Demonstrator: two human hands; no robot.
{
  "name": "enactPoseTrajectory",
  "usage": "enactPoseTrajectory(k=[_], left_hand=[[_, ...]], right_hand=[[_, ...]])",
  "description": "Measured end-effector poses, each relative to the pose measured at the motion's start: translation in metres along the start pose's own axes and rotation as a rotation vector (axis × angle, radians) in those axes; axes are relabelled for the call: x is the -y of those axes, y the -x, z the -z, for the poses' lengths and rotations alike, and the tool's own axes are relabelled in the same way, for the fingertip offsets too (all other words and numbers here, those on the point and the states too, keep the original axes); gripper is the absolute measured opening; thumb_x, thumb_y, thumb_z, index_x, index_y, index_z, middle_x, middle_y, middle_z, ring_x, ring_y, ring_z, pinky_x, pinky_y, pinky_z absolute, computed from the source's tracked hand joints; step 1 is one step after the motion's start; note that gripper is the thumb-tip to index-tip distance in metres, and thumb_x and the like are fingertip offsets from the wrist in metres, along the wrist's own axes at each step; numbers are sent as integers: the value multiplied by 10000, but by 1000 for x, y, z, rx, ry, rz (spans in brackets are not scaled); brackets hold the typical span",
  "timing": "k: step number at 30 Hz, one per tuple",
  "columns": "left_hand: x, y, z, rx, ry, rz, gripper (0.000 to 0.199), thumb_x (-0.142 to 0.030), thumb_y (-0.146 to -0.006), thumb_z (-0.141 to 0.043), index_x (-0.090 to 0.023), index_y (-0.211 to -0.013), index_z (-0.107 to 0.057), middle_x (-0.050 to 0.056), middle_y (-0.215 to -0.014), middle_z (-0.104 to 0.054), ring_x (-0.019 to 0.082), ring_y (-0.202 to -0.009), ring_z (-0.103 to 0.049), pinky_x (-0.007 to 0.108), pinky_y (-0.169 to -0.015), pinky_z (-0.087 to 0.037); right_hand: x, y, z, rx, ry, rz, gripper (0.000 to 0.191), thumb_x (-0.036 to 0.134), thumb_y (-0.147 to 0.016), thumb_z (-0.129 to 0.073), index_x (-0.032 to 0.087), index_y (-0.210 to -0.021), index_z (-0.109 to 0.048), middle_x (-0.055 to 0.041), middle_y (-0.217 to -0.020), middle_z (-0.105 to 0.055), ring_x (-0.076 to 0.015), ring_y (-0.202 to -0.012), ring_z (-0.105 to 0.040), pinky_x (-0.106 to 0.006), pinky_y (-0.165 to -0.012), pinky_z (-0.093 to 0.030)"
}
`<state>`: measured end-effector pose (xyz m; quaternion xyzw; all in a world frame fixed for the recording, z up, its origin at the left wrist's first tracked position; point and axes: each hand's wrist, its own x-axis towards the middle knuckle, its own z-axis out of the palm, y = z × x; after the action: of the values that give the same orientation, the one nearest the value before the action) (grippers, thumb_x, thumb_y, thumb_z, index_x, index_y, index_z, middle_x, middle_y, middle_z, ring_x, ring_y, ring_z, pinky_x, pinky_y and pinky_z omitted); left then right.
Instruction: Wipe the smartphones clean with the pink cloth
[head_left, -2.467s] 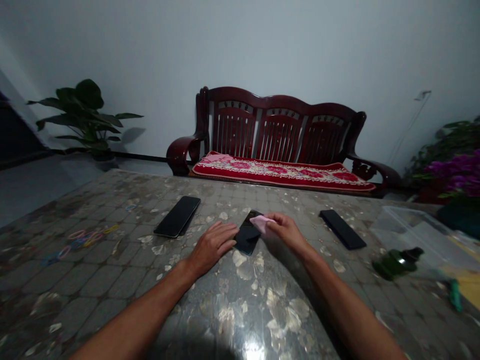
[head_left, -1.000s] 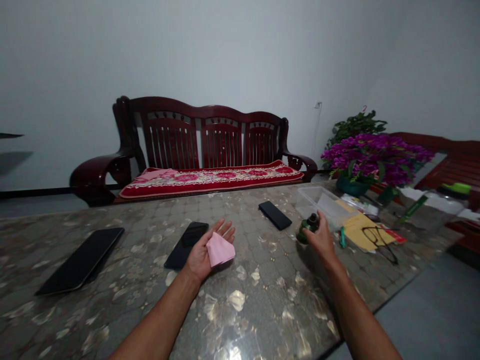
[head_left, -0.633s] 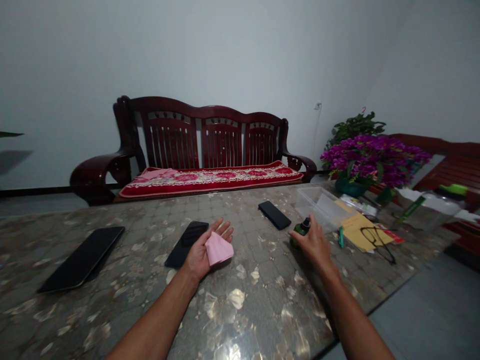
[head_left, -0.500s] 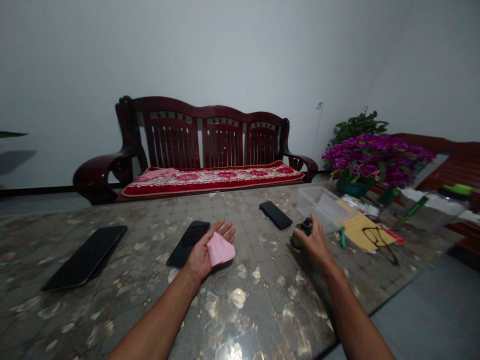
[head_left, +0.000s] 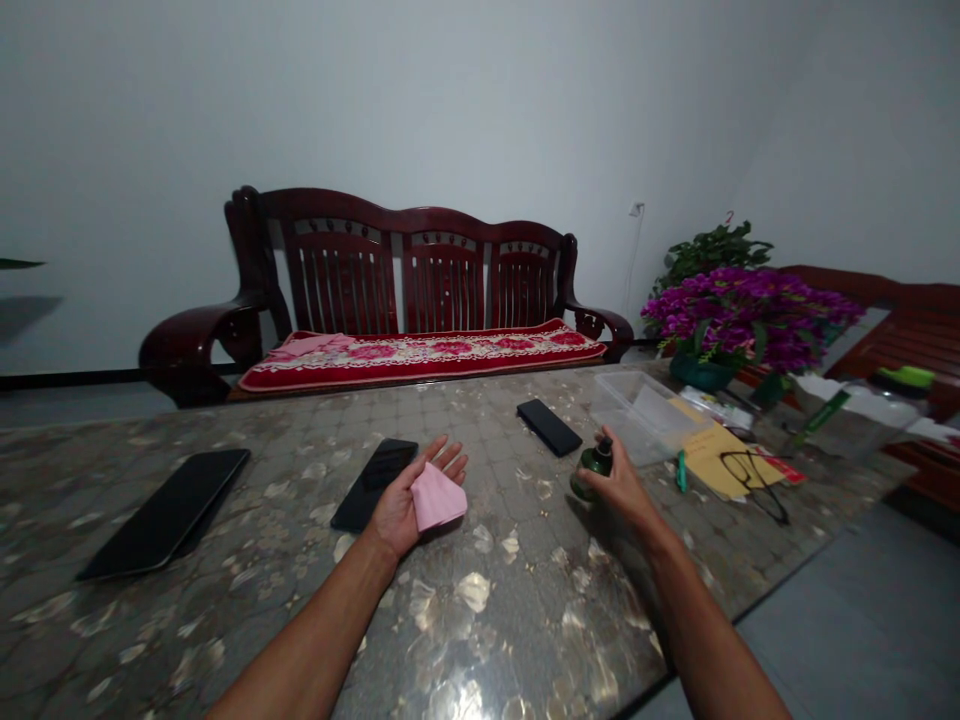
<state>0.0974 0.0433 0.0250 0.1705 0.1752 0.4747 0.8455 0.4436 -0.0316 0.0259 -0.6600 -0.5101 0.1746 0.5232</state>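
Palm up, my left hand [head_left: 397,515] holds a folded pink cloth [head_left: 438,498] across its palm and fingers, with the fingertips stretched beyond it. Behind that hand a dark phone-like tablet [head_left: 375,485] lies on the table, partly covered by the fingers. My right hand [head_left: 622,490] is closed around a small dark green bottle [head_left: 591,470] with a black top. The bottle is upright or nearly so; whether its base touches the table I cannot tell. Just beyond it lies a black phone [head_left: 549,427].
The patterned table [head_left: 480,620] carries a black tablet-like case [head_left: 169,510] at left. At right are a clear plastic box [head_left: 637,415], a yellow envelope [head_left: 724,455], glasses [head_left: 754,475], a green marker [head_left: 681,470] and purple flowers [head_left: 750,310]. A wooden bench [head_left: 442,270] stands behind.
My right hand has shifted slightly left together with the green bottle, its fingers now around it. My left hand and the pink cloth have stayed almost still.
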Motion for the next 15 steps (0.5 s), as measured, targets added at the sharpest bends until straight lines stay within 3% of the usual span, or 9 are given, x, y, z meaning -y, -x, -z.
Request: enactPoseTrajectory(k=[4,9,15], left_hand=[[0,0,1,-11,4,-4,501,-145,-943,-499,-182,-1442,-488,129,-1293,-671,256,-1140,-670,402,-976,-529],[1,0,0,-15,11,-1,496,-142,-949,-485,-177,-1443,-488,139,-1278,-676,251,-1129,-675,398,-969,-533],[0,4,-4,-38,13,1,466,-147,-946,-490,-183,-1409,-525,126,-1264,-684,253,-1122,-678,397,-969,-538]], right_hand=[[3,-3,1,90,-133,-19,877,373,-667,-677,285,-1488,-381,-120,-1363,-590,-317,-1237,-574,-526,-1051,-437],[18,-1,-15,-32,167,78,844,458,-659,-739,239,-1430,-476,-111,-1306,-624,-332,-1230,-567,-523,-1079,-404],[24,-3,-33,-76,330,35,820,511,-676,-711,228,-1412,-483,-138,-1372,-557,-351,-1308,-487,-548,-1099,-369]])
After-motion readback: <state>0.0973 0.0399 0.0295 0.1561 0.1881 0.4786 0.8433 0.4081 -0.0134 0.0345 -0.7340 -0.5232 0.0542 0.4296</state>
